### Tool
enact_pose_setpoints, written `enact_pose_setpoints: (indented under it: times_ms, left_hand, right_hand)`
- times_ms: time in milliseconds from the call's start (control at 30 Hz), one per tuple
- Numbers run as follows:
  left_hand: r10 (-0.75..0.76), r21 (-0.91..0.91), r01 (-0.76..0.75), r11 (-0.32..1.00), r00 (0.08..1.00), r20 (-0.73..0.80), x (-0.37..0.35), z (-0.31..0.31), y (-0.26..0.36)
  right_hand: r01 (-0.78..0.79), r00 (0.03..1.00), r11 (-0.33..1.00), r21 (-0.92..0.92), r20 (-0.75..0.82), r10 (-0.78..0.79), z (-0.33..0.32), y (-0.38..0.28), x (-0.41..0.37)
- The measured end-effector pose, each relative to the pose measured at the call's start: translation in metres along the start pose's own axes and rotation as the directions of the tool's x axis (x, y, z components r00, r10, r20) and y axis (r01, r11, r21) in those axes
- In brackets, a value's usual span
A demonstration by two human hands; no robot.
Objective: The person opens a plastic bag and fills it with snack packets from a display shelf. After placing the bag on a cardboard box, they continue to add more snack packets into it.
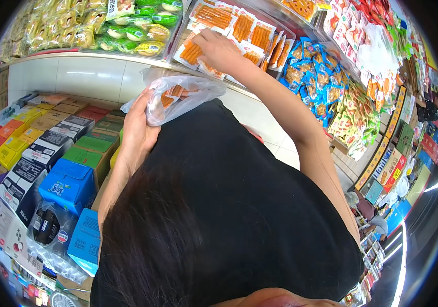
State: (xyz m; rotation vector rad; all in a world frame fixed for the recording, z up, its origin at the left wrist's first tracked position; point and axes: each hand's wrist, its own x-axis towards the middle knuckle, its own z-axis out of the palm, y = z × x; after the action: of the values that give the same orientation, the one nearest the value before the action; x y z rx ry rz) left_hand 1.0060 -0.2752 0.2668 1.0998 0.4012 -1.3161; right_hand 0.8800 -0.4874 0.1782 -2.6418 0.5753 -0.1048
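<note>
My left hand (139,123) grips the edge of a clear plastic bag (193,94), its fingers closed on the film. Inside the bag lie orange snack packs (170,96). Over the display bin (174,48), my right hand (216,50) rests on the packs of orange snack sticks (191,51), fingers bent down among them. Its fingertips are partly hidden, so whether it holds a pack is unclear. More of these packs (243,26) lie around that hand.
Left of the bin are green-wrapped packs (127,33). Blue snack packs (308,77) fill a section to the right. Stacked boxes (65,184) stand on the floor at the left. A person (378,225) is far off at the right.
</note>
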Motion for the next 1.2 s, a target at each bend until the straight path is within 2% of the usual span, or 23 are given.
enact_pose_setpoints:
  times_ms: [67, 400, 500, 567, 700, 767, 800, 867, 900, 967, 1000, 1067, 1100, 1133, 1200]
  left_hand:
    - [-0.002, 0.012, 0.002, 1.0, 1.0, 0.01, 0.005, -0.004, -0.002]
    - [-0.005, 0.009, 0.004, 1.0, 1.0, 0.029, 0.009, -0.003, -0.003]
    - [-0.001, 0.014, 0.001, 1.0, 1.0, -0.007, 0.01, -0.005, -0.002]
    - [0.001, 0.008, -0.001, 1.0, 1.0, 0.002, 0.011, -0.007, -0.002]
    - [-0.012, 0.004, 0.012, 1.0, 1.0, -0.025, 0.008, -0.001, 0.001]
    - [-0.005, -0.009, 0.004, 1.0, 1.0, -0.009, 0.008, -0.003, 0.001]
    - [0.003, -0.019, -0.002, 1.0, 1.0, 0.009, 0.009, -0.004, 0.001]
    - [0.002, -0.021, -0.002, 1.0, 1.0, -0.002, 0.009, -0.004, 0.001]
    - [0.001, -0.025, -0.002, 1.0, 1.0, -0.011, 0.009, -0.004, 0.001]
    - [0.005, -0.016, -0.005, 1.0, 1.0, -0.009, 0.009, -0.007, 0.001]
    - [0.007, -0.006, -0.007, 1.0, 1.0, -0.008, 0.008, -0.008, 0.001]
    - [0.006, -0.004, -0.006, 1.0, 1.0, -0.025, 0.007, -0.009, 0.002]
    - [0.005, 0.0, -0.005, 1.0, 0.999, -0.037, 0.007, -0.008, 0.002]
    - [0.002, 0.001, -0.002, 1.0, 0.999, -0.032, 0.008, -0.008, 0.002]
    - [0.002, 0.001, -0.002, 1.0, 1.0, -0.03, 0.011, -0.009, 0.002]
  right_hand:
    - [0.006, 0.997, 0.999, -0.041, 0.077, -0.003, 0.0, 0.001, 0.002]
    - [-0.013, 0.998, 0.999, -0.04, 0.057, 0.015, 0.003, 0.004, 0.003]
    - [0.042, 0.997, 0.997, -0.061, 0.068, -0.037, 0.001, 0.006, 0.01]
    - [0.116, 0.992, 0.982, -0.15, 0.057, -0.109, -0.001, 0.007, 0.015]
    - [0.172, 0.984, 0.976, -0.134, 0.066, -0.165, -0.001, 0.008, 0.018]
    - [0.251, 0.968, 0.95, -0.189, 0.017, -0.252, 0.001, 0.01, 0.022]
    - [0.251, 0.967, 0.95, -0.187, 0.017, -0.253, 0.0, 0.009, 0.024]
    - [0.348, 0.936, 0.909, -0.229, 0.038, -0.349, -0.004, 0.008, 0.027]
    - [0.348, 0.936, 0.909, -0.229, 0.039, -0.349, -0.007, 0.008, 0.027]
    - [0.228, 0.973, 0.965, -0.133, 0.07, -0.22, -0.017, 0.01, 0.024]
    - [0.231, 0.972, 0.964, -0.129, 0.074, -0.223, -0.024, 0.01, 0.021]
    - [0.111, 0.993, 0.993, 0.048, -0.04, -0.109, -0.046, 0.013, 0.016]
    - [-0.026, 0.965, 0.999, 0.019, 0.262, 0.02, -0.061, 0.011, 0.016]
    - [-0.03, 0.965, 0.999, 0.016, 0.261, 0.025, -0.059, 0.009, 0.011]
    - [0.137, 0.928, 0.958, -0.252, 0.372, -0.035, -0.044, 0.009, -0.004]
